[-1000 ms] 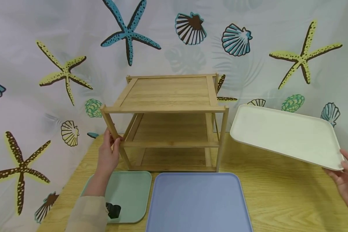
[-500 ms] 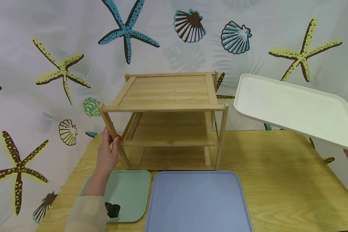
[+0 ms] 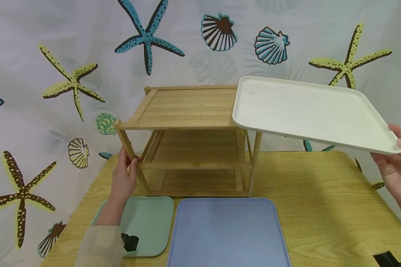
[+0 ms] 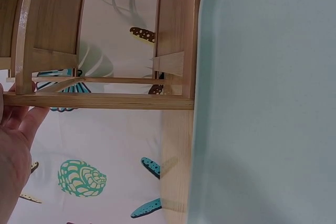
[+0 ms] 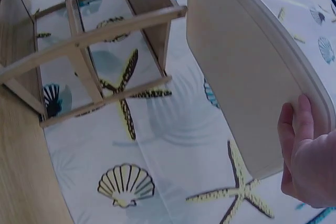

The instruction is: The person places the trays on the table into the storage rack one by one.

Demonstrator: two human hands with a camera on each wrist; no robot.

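A three-tier wooden shelf rack (image 3: 194,105) stands on the table. My left hand (image 3: 124,176) grips its front left post near the middle shelf, and the left wrist view shows the fingers (image 4: 32,121) around that wood. In my right hand (image 3: 395,167) is a white rectangular tray (image 3: 307,113), held by its right end. The tray is raised and slightly tilted, its left end overlapping the rack's top right corner in the head view. From the right wrist view, fingers (image 5: 303,116) lie against the tray's underside (image 5: 236,72), and the tray appears apart from the rack.
A blue tray (image 3: 228,230) lies on the table in front of the rack. Left of it is a green tray (image 3: 150,222), partly covered by my left forearm. The wooden table (image 3: 320,207) extends to the right. A sea-patterned cloth (image 3: 194,37) hangs behind.
My right hand has lifted the white tray from beside the rack, first up and rightward, then left to the top shelf's right corner. My left hand has stayed on the post.
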